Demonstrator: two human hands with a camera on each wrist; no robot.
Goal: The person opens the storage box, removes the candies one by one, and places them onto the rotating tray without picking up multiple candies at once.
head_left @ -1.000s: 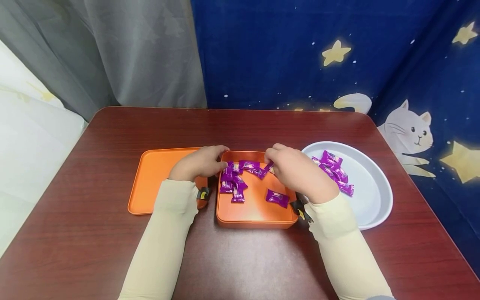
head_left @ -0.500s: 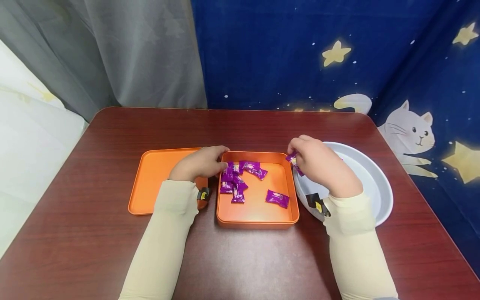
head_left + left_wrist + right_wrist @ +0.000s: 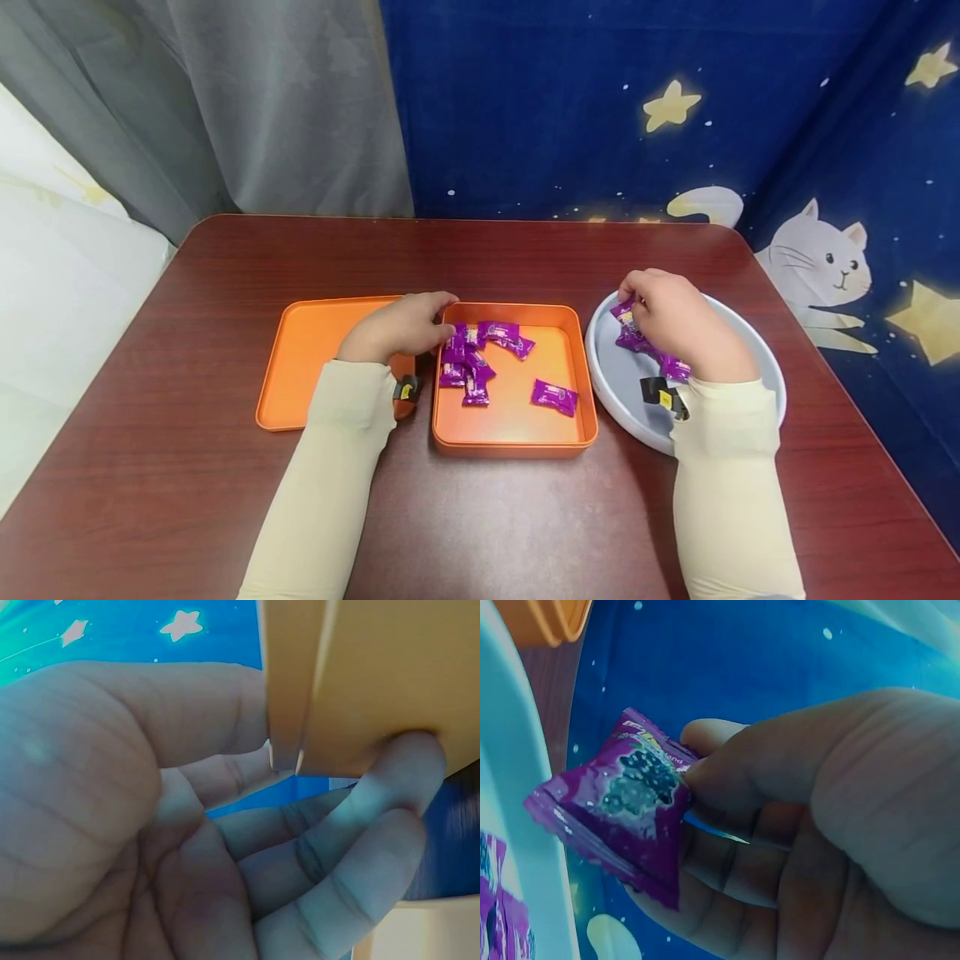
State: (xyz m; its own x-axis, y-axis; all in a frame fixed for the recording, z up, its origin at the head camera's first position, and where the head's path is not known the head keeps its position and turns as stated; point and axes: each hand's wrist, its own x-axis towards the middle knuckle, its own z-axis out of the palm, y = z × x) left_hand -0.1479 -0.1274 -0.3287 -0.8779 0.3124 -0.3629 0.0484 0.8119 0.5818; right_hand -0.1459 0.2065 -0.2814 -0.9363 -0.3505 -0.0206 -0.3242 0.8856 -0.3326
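My right hand point(image 3: 686, 321) is over the back of the pale round plate point(image 3: 617, 392). Between thumb and index finger it pinches a purple-wrapped candy point(image 3: 626, 791), which the right wrist view shows large with a dark berry picture. Several like candies point(image 3: 675, 368) lie in the plate, partly covered by that hand. My left hand point(image 3: 397, 325) grips the back left edge of the orange box point(image 3: 510, 425). In the left wrist view the thumb is at the box's rim and fingertips touch its outer side. Several purple candies point(image 3: 476, 387) lie along the box's left and back; one candy point(image 3: 555, 397) lies apart at the right.
An orange lid point(image 3: 307, 358) lies flat on the brown table point(image 3: 525, 525), left of the box and partly under the left forearm. Behind the table hang a grey curtain point(image 3: 300, 100) and a blue curtain with stars point(image 3: 525, 108).
My right hand has moved right, from the box's back right corner to over the plate, carrying the candy. My left hand and the box have stayed in place.
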